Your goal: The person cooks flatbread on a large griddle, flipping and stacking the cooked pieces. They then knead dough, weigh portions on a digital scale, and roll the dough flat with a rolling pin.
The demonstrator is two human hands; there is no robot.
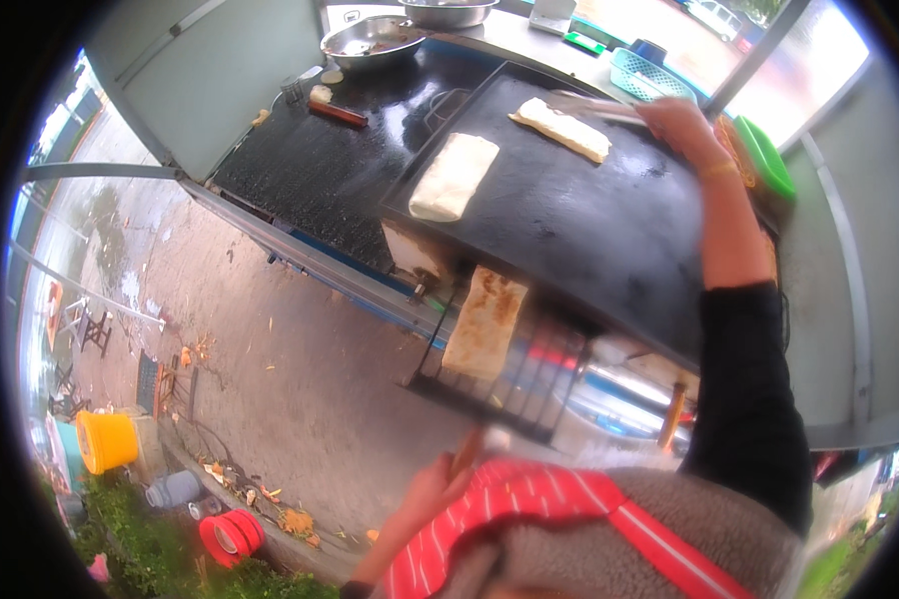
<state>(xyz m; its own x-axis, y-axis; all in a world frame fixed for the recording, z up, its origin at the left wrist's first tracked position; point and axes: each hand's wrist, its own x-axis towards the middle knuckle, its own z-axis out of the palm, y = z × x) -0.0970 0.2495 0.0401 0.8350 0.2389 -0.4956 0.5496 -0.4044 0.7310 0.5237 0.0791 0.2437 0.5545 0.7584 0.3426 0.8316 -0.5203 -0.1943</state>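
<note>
My right hand (678, 131) is shut on a flat metal turner (595, 108), which is blurred at the far side of the griddle (569, 217). The turner's blade meets the back edge of a pale, folded dough rectangle (562, 131). A second white dough rectangle (453, 178) lies flat near the griddle's left edge. Below the front edge, a browned flatbread (487, 322) rests on a black wire rack (528, 374). My left hand (431, 483) is low in front of the red striped apron (524, 487), short of the rack; blur hides whether it grips anything.
Left of the griddle is a dark greasy worktop (307, 180) with a brown-handled tool (337, 114) and a steel bowl (374, 43). A turquoise basket (648, 75) stands on the back ledge. A green-rimmed container (764, 157) sits beside my right forearm.
</note>
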